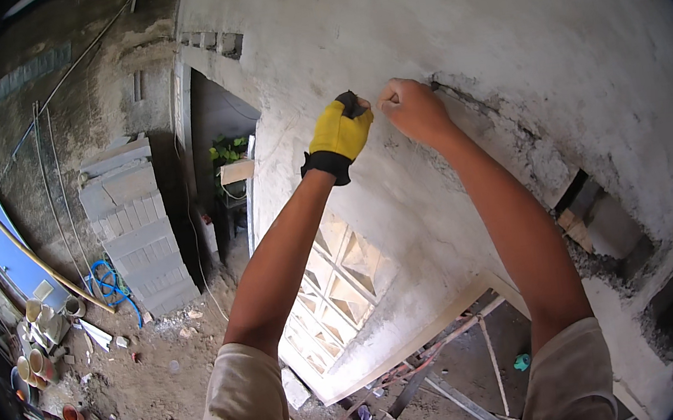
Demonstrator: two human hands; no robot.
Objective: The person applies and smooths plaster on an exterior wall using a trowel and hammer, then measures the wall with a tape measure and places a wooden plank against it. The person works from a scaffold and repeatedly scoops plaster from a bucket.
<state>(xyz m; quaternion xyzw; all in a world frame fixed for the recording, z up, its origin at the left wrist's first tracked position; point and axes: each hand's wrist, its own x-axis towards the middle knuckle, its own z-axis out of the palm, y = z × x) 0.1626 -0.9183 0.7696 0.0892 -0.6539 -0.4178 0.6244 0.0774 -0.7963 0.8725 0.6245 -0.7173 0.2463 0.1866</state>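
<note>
Both arms reach up in front of a rough grey plastered wall (487, 2). My left hand (339, 132) wears a yellow work glove with a black cuff and dark fingertips. Its fingers are curled closed, close to the wall. Just to its right, my bare right hand (415, 110) is closed too, thumb against the bent fingers. A small gap separates the two hands. Whatever they pinch, if anything, is too small or hidden to make out. From beside the right hand a broken groove (500, 112) runs down the wall to the right.
Right of my right arm, a hole (599, 217) breaks the wall. Below are a pale lattice window (332, 281) and scaffold poles (442, 335). To the left stand stacked grey blocks (135, 225), a coiled blue hose (111, 281), buckets (39, 364) and a blue panel (8, 239).
</note>
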